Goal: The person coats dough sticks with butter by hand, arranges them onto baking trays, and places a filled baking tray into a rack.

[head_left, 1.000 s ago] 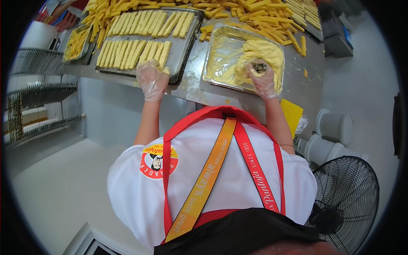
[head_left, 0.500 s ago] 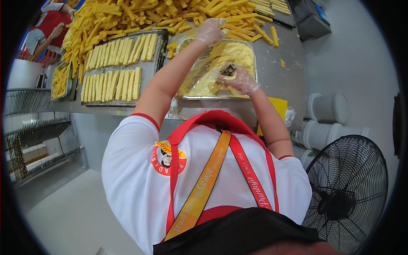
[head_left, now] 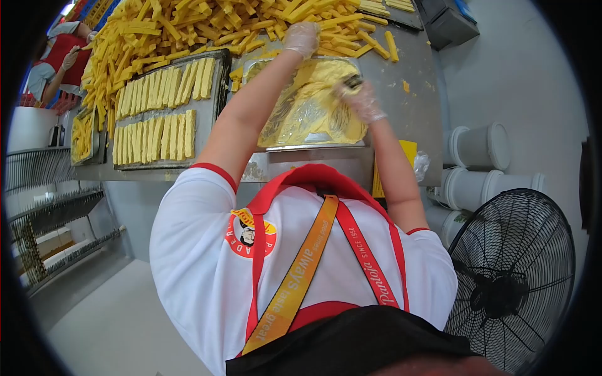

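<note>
My right hand [head_left: 360,102], in a clear glove, is closed around a tool with a dark end [head_left: 352,81]; the rest of the tool is hidden or blurred. It is over the right side of a metal pan [head_left: 313,148] with pale yellow cream [head_left: 307,116] spread in it. Past the pan's far edge, my gloved left hand [head_left: 301,39] is at the near side of a heap of yellow sticks [head_left: 207,22]. Its fingers look curled, and what they hold is hidden. Left of the pan, a dark-rimmed baking tray [head_left: 212,108] carries two rows of cream-coated sticks [head_left: 155,139].
Another tray of sticks [head_left: 81,136] is at the left table end, near a co-worker in a red apron [head_left: 64,66]. White buckets [head_left: 483,147] and a black fan [head_left: 501,288] stand at the right. A wire rack [head_left: 53,219] is at the lower left.
My right hand has moved up within the pan, turning the tool. My left hand has shifted slightly left and up against the heap; the pale material at its fingertips no longer shows.
</note>
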Action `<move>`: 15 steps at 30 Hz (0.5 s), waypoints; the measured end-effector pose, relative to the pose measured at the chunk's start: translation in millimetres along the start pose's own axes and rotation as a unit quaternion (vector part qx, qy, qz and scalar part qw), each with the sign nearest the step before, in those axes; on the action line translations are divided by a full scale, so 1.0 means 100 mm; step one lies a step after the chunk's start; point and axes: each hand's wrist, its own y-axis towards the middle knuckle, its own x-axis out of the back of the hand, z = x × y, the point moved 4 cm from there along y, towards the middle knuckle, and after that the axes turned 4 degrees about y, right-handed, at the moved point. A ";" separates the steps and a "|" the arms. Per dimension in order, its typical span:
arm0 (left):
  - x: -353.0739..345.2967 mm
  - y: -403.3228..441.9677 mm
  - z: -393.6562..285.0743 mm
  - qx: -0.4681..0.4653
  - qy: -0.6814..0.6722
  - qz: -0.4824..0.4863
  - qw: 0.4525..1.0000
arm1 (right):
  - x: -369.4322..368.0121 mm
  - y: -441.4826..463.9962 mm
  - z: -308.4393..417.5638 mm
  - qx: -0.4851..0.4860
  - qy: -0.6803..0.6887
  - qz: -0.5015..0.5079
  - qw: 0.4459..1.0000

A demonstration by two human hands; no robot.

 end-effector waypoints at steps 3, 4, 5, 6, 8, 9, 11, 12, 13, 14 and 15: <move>0.37 -0.48 0.25 0.026 -0.183 -0.092 0.978 | 0.22 -0.11 0.16 0.103 -0.081 -0.063 0.989; 0.52 -0.64 0.32 0.034 -0.209 -0.101 0.972 | 0.28 -0.19 0.33 0.162 -0.105 -0.057 0.979; 0.66 -0.81 0.37 0.042 -0.235 -0.109 0.965 | 0.30 -0.26 0.42 0.136 -0.080 0.020 0.987; 0.74 -1.03 0.39 0.053 -0.225 -0.069 0.971 | 0.32 -0.35 0.50 0.107 -0.055 0.097 0.988; 0.83 -1.40 0.44 0.074 -0.205 0.013 0.976 | 0.31 -0.40 0.36 0.026 -0.110 0.206 0.972; 0.65 -1.51 0.51 0.001 -0.264 -0.013 0.964 | 0.31 -0.28 0.21 -0.004 -0.125 0.204 0.971; 0.34 -1.78 0.55 -0.052 -0.305 -0.012 0.951 | 0.27 -0.11 0.23 -0.029 -0.161 0.175 0.971; 0.38 -1.89 0.48 -0.033 -0.287 0.015 0.957 | 0.25 -0.08 0.40 -0.026 -0.182 0.149 0.972; 0.43 -2.00 0.42 -0.015 -0.269 0.042 0.962 | 0.18 -0.07 0.45 0.000 -0.152 0.116 0.982; 0.47 -2.09 0.35 0.022 -0.221 0.064 0.973 | 0.11 -0.03 0.45 0.025 -0.121 0.083 0.989; 0.48 -2.14 0.35 0.059 -0.172 0.083 0.980 | 0.07 0.01 0.44 0.051 -0.090 0.049 0.993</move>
